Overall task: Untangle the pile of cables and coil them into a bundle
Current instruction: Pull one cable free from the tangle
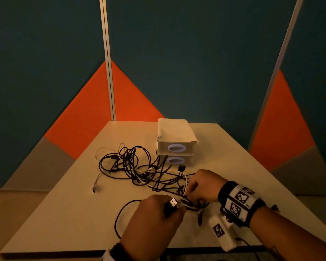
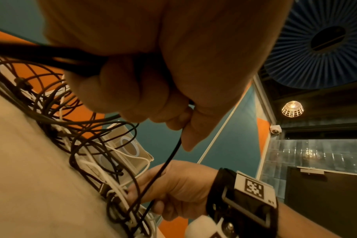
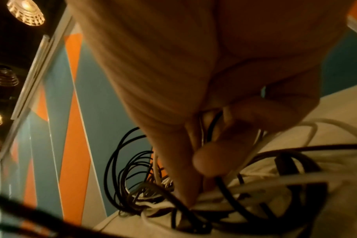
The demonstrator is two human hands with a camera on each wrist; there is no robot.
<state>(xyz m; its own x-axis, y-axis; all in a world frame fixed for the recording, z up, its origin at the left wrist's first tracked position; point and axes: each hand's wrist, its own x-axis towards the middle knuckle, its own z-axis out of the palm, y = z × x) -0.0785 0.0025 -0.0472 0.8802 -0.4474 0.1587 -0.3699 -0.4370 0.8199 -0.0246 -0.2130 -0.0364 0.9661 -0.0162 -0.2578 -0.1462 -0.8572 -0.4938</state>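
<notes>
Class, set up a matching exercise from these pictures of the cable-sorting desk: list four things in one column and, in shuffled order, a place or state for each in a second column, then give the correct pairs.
Things
1. left hand
2. right hand
3. stacked boxes
4. cable pile

Places or states
A. stand at the far side of the table, behind the cables
B. grips a black cable with a USB plug sticking out
C. lies tangled, black and white strands mixed
D. fingers dug into the near edge of the tangle, among black and white strands

Pairs: 1-B, 2-D, 3-A, 4-C
</notes>
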